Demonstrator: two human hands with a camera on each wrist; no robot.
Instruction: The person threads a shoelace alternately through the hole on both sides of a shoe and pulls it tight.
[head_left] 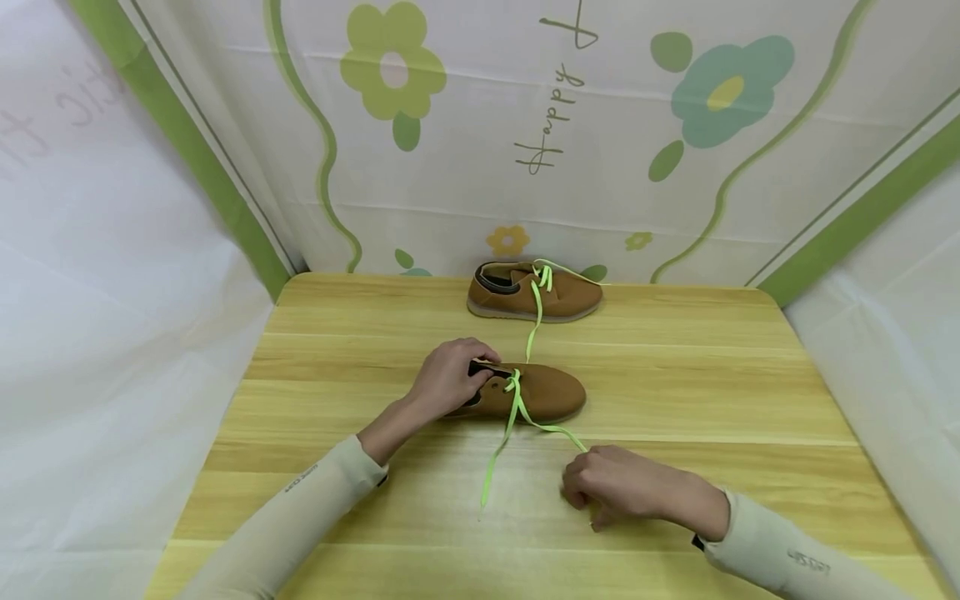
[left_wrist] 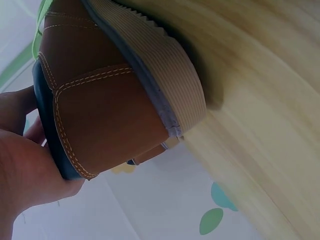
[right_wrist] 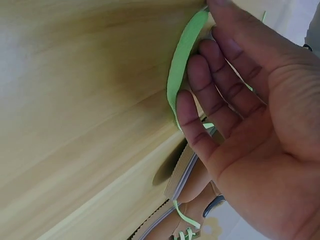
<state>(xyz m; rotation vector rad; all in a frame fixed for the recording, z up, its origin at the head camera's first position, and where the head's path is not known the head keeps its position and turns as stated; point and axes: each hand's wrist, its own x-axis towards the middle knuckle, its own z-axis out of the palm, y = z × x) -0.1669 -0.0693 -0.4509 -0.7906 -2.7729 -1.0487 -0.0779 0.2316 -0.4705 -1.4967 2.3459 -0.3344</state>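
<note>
A brown shoe with lime-green laces lies on the table, its toe to the right. My left hand holds it at the ankle opening; in the left wrist view, the stitched heel shows beside the fingers, partly hidden in the opening. The laces cross at the shoe's throat. One lace end hangs loose over the near side onto the table. The other lace runs to my right hand, which pinches its tip between thumb and finger, near and right of the shoe.
A second brown shoe with lime-green laces stands at the table's back edge, one lace trailing toward the nearer shoe. Behind the wooden table hangs a flower-printed curtain, with white fabric along the sides.
</note>
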